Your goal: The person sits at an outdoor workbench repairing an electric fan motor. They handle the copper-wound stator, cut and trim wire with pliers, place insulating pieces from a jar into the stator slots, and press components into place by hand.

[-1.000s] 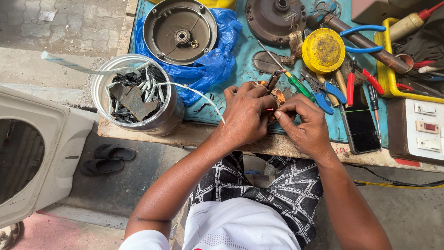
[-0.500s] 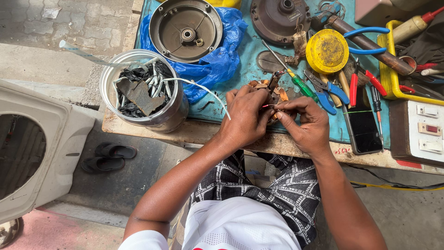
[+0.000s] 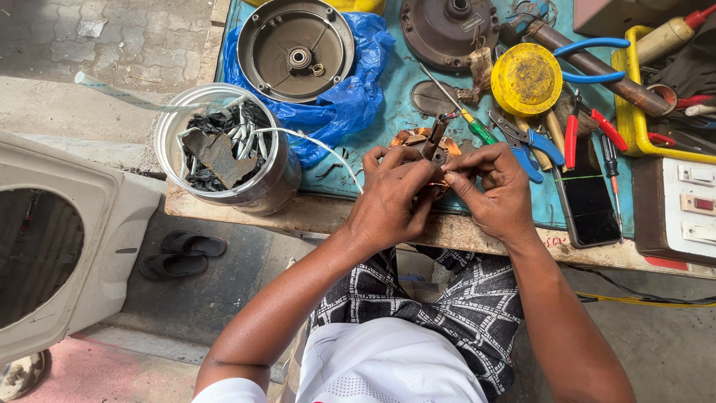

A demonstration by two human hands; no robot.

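My left hand (image 3: 391,194) and my right hand (image 3: 496,190) meet over a small copper-wound coil piece (image 3: 418,139) near the front edge of the workbench. Both hands pinch thin copper wire (image 3: 440,183) between thumb and fingers. A dark soldering-iron-like tool (image 3: 436,138) rises between my hands. A green-handled screwdriver (image 3: 470,123) lies just behind them.
A metal can (image 3: 280,183) of scrap and white tubing stands at the left. Two motor covers (image 3: 294,48) (image 3: 447,30), a blue plastic bag (image 3: 350,97), a yellow round lid (image 3: 526,78), pliers (image 3: 537,142), a phone (image 3: 589,201) and a switchboard (image 3: 690,209) crowd the bench. Sandals (image 3: 179,254) lie below.
The camera has shifted slightly, so the bench sits further right in view. My hands stay together at the coil, fingers working the wire a little.
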